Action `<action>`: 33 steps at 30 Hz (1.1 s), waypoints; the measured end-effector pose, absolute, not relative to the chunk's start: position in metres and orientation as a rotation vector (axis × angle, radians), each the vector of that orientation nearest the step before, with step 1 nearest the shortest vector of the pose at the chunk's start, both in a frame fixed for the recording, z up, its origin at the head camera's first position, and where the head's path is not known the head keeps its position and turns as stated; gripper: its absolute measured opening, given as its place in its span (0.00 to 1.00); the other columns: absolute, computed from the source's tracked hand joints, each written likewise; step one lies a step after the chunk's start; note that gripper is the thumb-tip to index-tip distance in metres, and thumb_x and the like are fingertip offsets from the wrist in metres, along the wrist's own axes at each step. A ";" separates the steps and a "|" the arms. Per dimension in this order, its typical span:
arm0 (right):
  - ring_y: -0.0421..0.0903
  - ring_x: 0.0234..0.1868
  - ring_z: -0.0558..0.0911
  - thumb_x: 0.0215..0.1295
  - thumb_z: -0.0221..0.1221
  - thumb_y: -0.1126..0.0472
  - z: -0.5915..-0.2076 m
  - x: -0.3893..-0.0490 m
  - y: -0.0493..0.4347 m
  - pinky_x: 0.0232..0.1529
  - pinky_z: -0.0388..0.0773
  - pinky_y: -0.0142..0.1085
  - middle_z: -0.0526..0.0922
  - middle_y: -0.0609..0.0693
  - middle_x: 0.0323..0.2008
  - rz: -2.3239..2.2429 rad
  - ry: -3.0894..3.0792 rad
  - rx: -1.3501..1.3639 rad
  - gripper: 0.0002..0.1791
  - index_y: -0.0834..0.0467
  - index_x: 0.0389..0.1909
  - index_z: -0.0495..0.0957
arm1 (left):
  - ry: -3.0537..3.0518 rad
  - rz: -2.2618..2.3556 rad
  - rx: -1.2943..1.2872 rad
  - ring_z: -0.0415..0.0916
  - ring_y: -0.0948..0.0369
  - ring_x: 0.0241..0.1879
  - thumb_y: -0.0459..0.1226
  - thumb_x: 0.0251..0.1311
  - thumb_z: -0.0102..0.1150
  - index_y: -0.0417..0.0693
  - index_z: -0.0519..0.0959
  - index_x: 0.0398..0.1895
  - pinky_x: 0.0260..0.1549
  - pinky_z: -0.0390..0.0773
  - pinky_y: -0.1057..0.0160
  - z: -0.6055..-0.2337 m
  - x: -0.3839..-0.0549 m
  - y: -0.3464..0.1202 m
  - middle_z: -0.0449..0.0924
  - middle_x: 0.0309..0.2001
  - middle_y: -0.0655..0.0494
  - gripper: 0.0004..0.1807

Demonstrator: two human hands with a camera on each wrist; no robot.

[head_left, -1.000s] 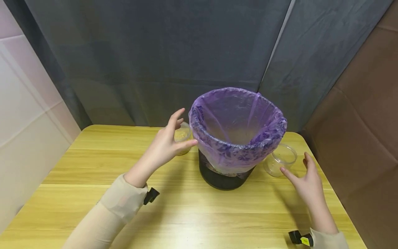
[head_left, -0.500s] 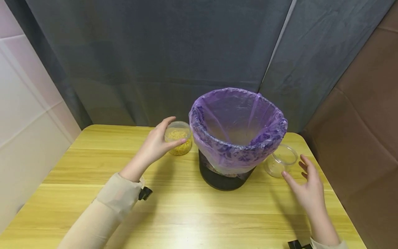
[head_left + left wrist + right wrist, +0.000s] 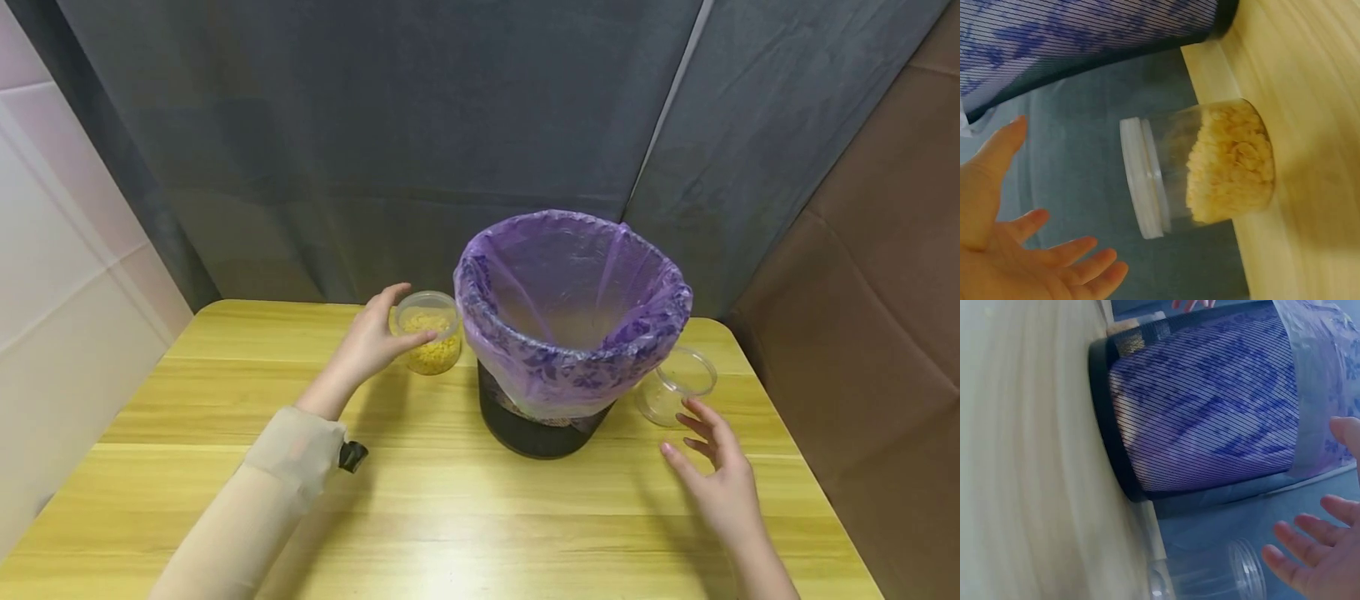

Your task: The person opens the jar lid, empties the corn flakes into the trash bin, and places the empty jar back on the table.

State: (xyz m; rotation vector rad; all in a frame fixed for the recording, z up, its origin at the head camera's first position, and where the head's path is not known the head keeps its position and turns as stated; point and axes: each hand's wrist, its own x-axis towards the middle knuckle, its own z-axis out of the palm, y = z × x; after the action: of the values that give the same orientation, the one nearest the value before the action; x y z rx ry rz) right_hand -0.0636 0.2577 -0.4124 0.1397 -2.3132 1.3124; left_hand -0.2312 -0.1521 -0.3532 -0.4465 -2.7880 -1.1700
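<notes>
My left hand (image 3: 370,337) is spread beside a transparent plastic jar (image 3: 432,354) of yellow flakes or small pieces, thumb and fingers apart. In the left wrist view this jar (image 3: 1225,164) stands upright on the table with a whitish lid (image 3: 1142,178), and a gap shows between it and the left hand (image 3: 1041,250). My right hand (image 3: 720,492) hovers with loosely bent fingers just in front of a second transparent jar (image 3: 663,402), in which no contents show. Between the jars stands a black mesh waste bin (image 3: 540,437) lined with a purple flowered bag (image 3: 562,383).
A light wooden table (image 3: 465,517) carries everything. Behind it hangs a dark grey curtain (image 3: 360,150). Pale cloth (image 3: 75,292) closes off the left side and brown cloth (image 3: 870,333) the right.
The left hand has drawn back leftward from the bin's rim, so more of the yellow-filled jar shows. My right hand has shifted a little left and toward me. Bin and jars stay put.
</notes>
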 end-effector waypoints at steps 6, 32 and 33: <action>0.38 0.55 0.74 0.55 0.63 0.77 -0.422 -0.059 0.250 0.50 0.70 0.25 0.73 0.48 0.60 1.382 -2.312 0.228 0.34 0.62 0.64 0.66 | -2.810 -1.177 -0.412 0.53 0.40 0.67 0.52 0.51 0.70 0.41 0.54 0.72 0.62 0.55 0.39 -0.363 -0.239 -0.155 0.54 0.70 0.37 0.52; 0.54 0.49 0.78 0.55 0.68 0.67 -0.455 -0.047 0.197 0.45 0.77 0.45 0.78 0.58 0.53 1.605 -2.472 0.484 0.32 0.56 0.62 0.70 | -2.691 -1.329 -0.418 0.49 0.41 0.69 0.42 0.42 0.78 0.41 0.47 0.74 0.64 0.51 0.41 -0.406 -0.266 -0.152 0.48 0.72 0.38 0.60; 0.54 0.49 0.78 0.55 0.68 0.67 -0.456 -0.047 0.195 0.46 0.77 0.44 0.79 0.57 0.53 1.605 -2.476 0.496 0.32 0.55 0.61 0.71 | -2.694 -1.331 -0.414 0.49 0.40 0.69 0.42 0.42 0.78 0.41 0.47 0.75 0.64 0.51 0.41 -0.407 -0.266 -0.152 0.48 0.72 0.37 0.60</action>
State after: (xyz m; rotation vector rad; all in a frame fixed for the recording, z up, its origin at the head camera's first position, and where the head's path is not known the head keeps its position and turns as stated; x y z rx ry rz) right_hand -0.0466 0.1953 -0.4561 0.4960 -2.4763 1.6047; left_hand -0.2661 -0.1518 -0.4072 -0.4141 -2.6940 -1.3305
